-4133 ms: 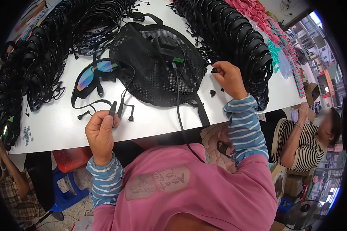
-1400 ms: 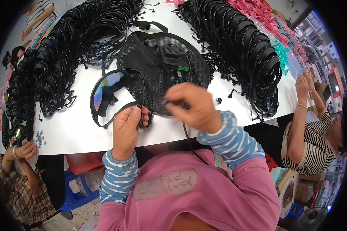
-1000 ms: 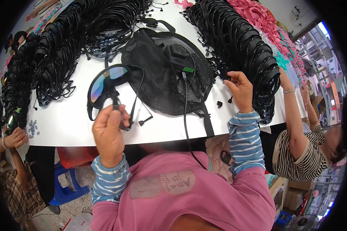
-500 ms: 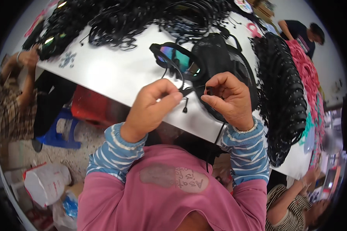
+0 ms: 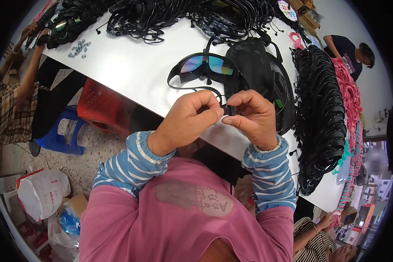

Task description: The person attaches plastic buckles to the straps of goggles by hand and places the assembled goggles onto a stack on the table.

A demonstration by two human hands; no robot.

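Observation:
Over the near edge of the white table, my left hand [image 5: 185,122] pinches a thin black strap between thumb and forefinger. Facing it, my right hand [image 5: 254,120] grips a small black buckle [image 5: 227,110] at that strap, fingertips almost meeting the left ones. The strap leads back toward black swim goggles [image 5: 207,65] with mirrored, rainbow-tinted lenses, lying just beyond my hands. Behind the right hand lies a black mesh bag [image 5: 246,56]. My fingers partly hide the join between strap and buckle.
Heaps of black-strapped goggles [image 5: 148,17] line the far side, with a long stack [image 5: 318,118] on the right beside pink ones [image 5: 347,83]. Small clear pieces [image 5: 79,49] lie at left. A red stool [image 5: 104,107] and blue stool [image 5: 65,131] stand below; other people work around.
My hands have come closer together, bringing the buckle up to the left fingertips. The goggles now sit flatter in view, and the whole scene has shifted slightly.

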